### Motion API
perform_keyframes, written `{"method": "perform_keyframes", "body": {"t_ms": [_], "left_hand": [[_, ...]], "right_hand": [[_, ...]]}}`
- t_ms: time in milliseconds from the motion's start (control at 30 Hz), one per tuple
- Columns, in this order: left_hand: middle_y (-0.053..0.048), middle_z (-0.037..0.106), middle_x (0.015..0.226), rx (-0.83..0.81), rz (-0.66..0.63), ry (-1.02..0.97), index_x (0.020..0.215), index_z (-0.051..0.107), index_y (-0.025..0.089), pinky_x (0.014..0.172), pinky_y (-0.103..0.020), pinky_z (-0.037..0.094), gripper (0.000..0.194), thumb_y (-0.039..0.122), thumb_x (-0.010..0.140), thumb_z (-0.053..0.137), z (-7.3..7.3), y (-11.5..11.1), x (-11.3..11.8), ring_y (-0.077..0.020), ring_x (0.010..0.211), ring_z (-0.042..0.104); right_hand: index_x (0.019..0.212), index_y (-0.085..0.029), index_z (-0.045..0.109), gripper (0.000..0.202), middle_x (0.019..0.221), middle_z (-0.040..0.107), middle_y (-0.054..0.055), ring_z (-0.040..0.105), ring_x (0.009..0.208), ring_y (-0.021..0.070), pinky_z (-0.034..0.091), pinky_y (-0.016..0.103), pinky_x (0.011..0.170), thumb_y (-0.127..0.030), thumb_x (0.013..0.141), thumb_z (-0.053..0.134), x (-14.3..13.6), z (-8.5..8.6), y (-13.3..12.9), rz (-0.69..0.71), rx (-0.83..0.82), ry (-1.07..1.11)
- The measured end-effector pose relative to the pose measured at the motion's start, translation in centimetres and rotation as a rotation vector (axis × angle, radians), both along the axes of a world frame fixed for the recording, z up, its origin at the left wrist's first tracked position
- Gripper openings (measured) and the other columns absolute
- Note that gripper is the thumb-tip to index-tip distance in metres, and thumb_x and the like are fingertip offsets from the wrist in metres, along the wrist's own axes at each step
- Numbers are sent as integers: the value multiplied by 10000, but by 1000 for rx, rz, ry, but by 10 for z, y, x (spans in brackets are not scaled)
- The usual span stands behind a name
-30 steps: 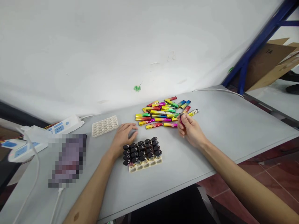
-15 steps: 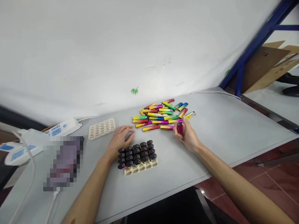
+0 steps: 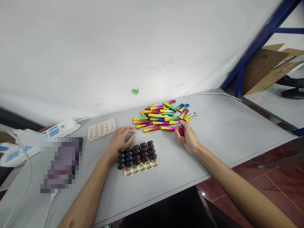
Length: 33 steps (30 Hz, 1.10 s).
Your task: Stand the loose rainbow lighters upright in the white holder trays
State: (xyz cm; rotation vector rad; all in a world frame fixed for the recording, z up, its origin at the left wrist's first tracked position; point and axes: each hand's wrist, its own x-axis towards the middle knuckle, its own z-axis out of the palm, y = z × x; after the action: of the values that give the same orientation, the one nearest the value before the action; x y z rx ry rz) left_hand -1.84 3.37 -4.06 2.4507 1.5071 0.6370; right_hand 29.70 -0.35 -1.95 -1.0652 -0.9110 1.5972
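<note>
My right hand [image 3: 188,136] is closed around a shiny magenta tube [image 3: 181,129], held upright at the near right edge of a pile of glossy two-tone flat tubes [image 3: 163,115]. My left hand [image 3: 121,139] rests with thumb and fingers apart on the table, holding nothing. It is just behind a cream holder [image 3: 142,170] with oval holes. Several upright tubes with black ringed tops [image 3: 136,155] fill its back rows. Bare holes show along its front row. My left wrist is partly behind these tubes.
A second cream holder [image 3: 101,129] with its holes showing lies left of my left hand. White power strips [image 3: 57,131], cables and a blurred-out device [image 3: 63,164] occupy the left side. A white wall backs the grey table [image 3: 225,126]. Cardboard boxes [image 3: 266,66] stand behind a blue frame at right.
My right hand has turned slightly, with the magenta tube now more upright in its grip. The whole view has shifted a little. My left hand stays in place.
</note>
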Motion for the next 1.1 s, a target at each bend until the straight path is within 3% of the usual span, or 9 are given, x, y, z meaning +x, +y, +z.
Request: {"method": "perform_keyframes", "body": {"t_ms": [100, 367, 567, 700, 833, 967, 1100], "left_hand": [[-56, 664, 1213, -18, 6, -4, 995, 645, 250, 1044, -463, 440, 191, 341, 899, 507, 1, 0, 0, -254, 1164, 565], [-53, 655, 1225, -7, -3, -12, 1008, 638, 250, 1056, -459, 429, 191, 343, 908, 505, -1, 0, 0, -251, 1179, 557], [-61, 653, 1231, -26, -2, -10, 1011, 641, 241, 1046, -472, 430, 198, 338, 907, 504, -1, 0, 0, -260, 1178, 550], [-63, 644, 1243, -19, -3, -19, 1019, 636, 237, 1056, -469, 421, 201, 338, 913, 498, -2, 0, 0, -255, 1183, 543], [-68, 640, 1246, -15, -12, -20, 1026, 636, 229, 1062, -469, 414, 204, 330, 914, 499, -4, 1, -1, -254, 1178, 543], [-70, 641, 1239, -28, -18, -17, 1020, 638, 224, 1051, -472, 421, 197, 318, 912, 503, -1, 0, 1, -258, 1169, 547], [-67, 634, 1249, -27, -22, -12, 1030, 635, 226, 1043, -472, 426, 197, 321, 920, 502, 0, -2, 2, -260, 1168, 543]], "right_hand": [[491, -212, 425, 595, 404, 187, -68, 133, 404, 85, 128, 252, 427, -654, 890, 414, 0, 1, 0, 22, -1, 4], [462, -225, 376, 519, 387, 180, -67, 122, 382, 84, 117, 249, 398, -526, 884, 410, -1, -3, 1, -21, 12, 7], [533, -209, 465, 552, 413, 208, -69, 146, 396, 86, 147, 247, 410, -594, 918, 376, -1, -1, 1, 21, 38, -2], [779, -190, 601, 535, 596, 429, -30, 368, 502, 107, 329, 257, 490, -662, 922, 394, -1, -3, 1, 32, 189, -97], [850, -188, 590, 394, 808, 563, 7, 492, 697, 128, 421, 275, 658, -576, 902, 547, -2, -2, -8, 19, 357, -387], [885, -197, 592, 250, 780, 631, 1, 540, 728, 147, 429, 297, 705, -434, 866, 667, -7, 20, -31, 41, 459, -663], [969, -217, 623, 175, 847, 704, 16, 579, 733, 144, 435, 275, 645, -374, 899, 657, -17, 69, -64, 64, 615, -831]]}}
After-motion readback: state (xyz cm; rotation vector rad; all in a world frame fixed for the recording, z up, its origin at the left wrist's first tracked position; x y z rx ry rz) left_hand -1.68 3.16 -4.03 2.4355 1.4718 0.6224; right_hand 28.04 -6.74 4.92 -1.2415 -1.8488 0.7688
